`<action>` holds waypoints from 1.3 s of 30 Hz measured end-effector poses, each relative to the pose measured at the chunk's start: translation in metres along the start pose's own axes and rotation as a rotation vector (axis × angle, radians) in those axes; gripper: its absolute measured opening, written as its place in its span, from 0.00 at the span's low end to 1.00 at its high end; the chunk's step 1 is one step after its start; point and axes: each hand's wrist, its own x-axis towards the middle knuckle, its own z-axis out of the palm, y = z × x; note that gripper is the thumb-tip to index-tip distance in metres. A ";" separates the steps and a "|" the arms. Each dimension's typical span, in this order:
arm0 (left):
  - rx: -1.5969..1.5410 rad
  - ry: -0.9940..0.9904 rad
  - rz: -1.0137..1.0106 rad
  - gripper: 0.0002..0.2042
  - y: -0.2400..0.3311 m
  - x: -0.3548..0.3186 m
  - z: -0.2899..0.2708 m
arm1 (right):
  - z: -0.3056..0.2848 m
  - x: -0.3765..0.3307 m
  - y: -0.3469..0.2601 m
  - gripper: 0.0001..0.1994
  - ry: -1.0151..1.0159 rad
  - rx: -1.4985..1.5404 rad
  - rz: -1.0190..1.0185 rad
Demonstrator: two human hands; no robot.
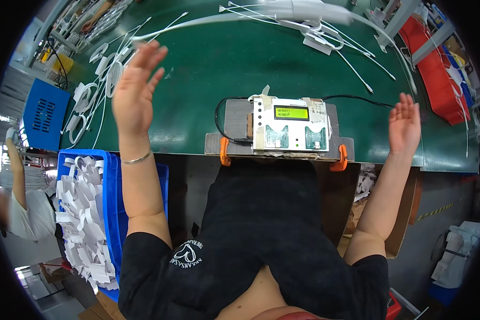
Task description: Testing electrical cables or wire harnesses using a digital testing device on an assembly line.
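My left hand (136,90) is raised over the left part of the green table, its fingers stretched up, the thumb apart and nothing visibly gripped. My right hand (404,125) is up at the right, fingers extended, also holding nothing that shows. A white cable (197,22), smeared by motion, arcs across the far side; its two ends come down close to the fingertips of each hand. Whether it touches them I cannot tell. Between my hands, at the near edge, stands a white cable tester (290,125) with a lit yellow-green screen and two green circuit boards.
Coiled white cables (85,98) lie at the left beside a blue box (49,114); more cables (352,53) lie at the far right. Orange clamps (342,158) hold the tester's base. A blue crate (112,213) contains white paper strips. A red bin (424,58) stands right.
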 end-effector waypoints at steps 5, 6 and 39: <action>1.589 -0.194 -0.048 0.28 -0.078 -0.055 -0.025 | -0.014 -0.052 0.042 0.14 -0.065 -0.416 0.001; 1.596 -0.206 -0.068 0.28 -0.072 -0.054 -0.028 | -0.013 -0.060 0.049 0.13 -0.162 -0.565 -0.043; -0.026 -0.158 -0.084 0.13 -0.014 -0.130 0.038 | 0.062 -0.152 0.061 0.19 -0.708 -0.810 -0.211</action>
